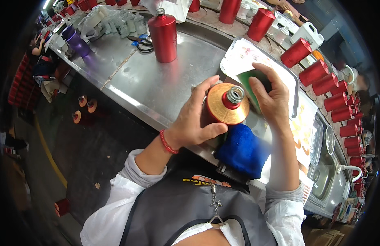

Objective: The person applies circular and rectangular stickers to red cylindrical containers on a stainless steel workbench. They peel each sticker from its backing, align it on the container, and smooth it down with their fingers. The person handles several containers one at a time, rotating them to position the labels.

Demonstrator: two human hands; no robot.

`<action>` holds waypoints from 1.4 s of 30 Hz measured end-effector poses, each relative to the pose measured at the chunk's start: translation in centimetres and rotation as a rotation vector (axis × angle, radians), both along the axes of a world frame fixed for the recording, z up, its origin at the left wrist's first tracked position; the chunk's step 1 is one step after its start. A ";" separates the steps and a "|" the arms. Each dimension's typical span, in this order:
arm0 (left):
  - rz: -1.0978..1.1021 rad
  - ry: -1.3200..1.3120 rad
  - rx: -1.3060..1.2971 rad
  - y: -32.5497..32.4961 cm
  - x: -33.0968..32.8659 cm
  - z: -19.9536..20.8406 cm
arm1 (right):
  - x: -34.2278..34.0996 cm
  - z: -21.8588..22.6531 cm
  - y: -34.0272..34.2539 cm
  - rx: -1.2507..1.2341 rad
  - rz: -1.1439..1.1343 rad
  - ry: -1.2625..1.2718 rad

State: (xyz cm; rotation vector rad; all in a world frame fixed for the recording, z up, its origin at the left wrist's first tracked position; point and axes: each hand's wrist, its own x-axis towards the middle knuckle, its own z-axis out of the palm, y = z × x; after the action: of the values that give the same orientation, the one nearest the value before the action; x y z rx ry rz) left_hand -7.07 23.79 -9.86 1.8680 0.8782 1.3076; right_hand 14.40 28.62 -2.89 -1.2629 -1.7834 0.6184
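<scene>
My left hand (195, 117) is wrapped round a red bottle (226, 104) with a gold shoulder and a bare threaded metal neck. The bottle leans so that its neck points up toward me. Between the thumb and fingers of my right hand (273, 95) is a flat green piece (252, 88), dark on one side, close to the bottle's right side. Whether it touches the bottle I cannot tell. Just below the bottle lies a bundled blue cloth (244, 152) at the bench edge. Another red bottle (163, 39) stands upright on the metal bench (144, 78).
Behind my right hand sits a white tray (261, 55). Black-handled scissors (144, 46), clear jars (132, 24) and a purple bottle (77, 42) are on the bench. Several red bottles (296, 52) line a curved conveyor. A sink (321, 178) is at the right.
</scene>
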 end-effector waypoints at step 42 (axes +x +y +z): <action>-0.205 -0.386 -0.381 3.8 0.6 -2.2 | -2.1 -2.2 6.4 -0.182 0.247 0.159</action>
State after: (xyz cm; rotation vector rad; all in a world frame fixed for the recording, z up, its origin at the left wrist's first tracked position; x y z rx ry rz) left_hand -6.46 27.56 -12.10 1.3168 0.6557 1.2177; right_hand 12.34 35.03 -5.05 -1.0845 -1.7942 1.0125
